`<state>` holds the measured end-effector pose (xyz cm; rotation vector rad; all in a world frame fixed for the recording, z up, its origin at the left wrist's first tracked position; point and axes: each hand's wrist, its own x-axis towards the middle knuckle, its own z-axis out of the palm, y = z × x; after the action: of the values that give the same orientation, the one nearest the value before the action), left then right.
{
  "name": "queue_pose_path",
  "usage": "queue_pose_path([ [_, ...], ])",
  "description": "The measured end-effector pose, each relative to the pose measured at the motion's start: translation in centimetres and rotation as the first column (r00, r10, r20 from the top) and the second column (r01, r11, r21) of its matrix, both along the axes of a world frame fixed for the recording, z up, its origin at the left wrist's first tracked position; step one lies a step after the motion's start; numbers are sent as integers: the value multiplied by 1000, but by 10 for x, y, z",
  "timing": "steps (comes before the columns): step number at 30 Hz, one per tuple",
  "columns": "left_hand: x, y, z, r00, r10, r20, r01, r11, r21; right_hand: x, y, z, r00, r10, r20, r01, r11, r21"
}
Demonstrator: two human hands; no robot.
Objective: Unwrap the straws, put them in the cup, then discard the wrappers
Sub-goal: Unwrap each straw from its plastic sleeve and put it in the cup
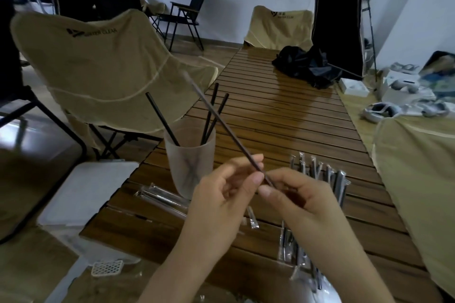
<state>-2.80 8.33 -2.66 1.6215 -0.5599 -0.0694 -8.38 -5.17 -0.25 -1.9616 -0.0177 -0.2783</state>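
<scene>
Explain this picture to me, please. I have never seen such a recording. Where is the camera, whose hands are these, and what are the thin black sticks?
There is no machine here. A person wears one camera on the head, and it looks forward and down, so you see that person's own two hands from above.

The left hand and the right hand both pinch one straw, which points up and away. It still seems to be in its clear wrapper, which sticks out past the far end.

The black sticks are straws. Three bare ones stand in the frosted cup on the slatted wooden table.

Wrapped straws lie to the right of the hands, and more lie near the table's front edge. Clear wrappers, seemingly empty, lie left of the cup's base. Beige folding chairs stand around the table.
</scene>
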Motion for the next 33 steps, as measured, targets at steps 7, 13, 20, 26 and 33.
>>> queue_pose_path([
  [7, -3, -1, 5, 994, 107, -30, -111, 980, -166, 4, 2, -1, 999, -30, 36, 32, 998, -46],
  [13, -9, 8, -1, 989, 78, 123, -133, 825, 549, 3, -11, -5, 990, -139, 26, 141, 965, -219],
  [20, -3, 15, 5, 942, -49, 331, -183, 752, 633, 6, -17, -14, 983, -176, -52, 140, 903, -407],
  [26, 8, 27, 1, 916, -61, 396, -212, 765, 609, 8, -3, -10, 995, -87, -40, 63, 909, -413],
  [33, 10, 30, -2, 922, -56, 384, -177, 820, 544, 11, 1, -13, 997, -63, 51, 79, 895, -439],
])
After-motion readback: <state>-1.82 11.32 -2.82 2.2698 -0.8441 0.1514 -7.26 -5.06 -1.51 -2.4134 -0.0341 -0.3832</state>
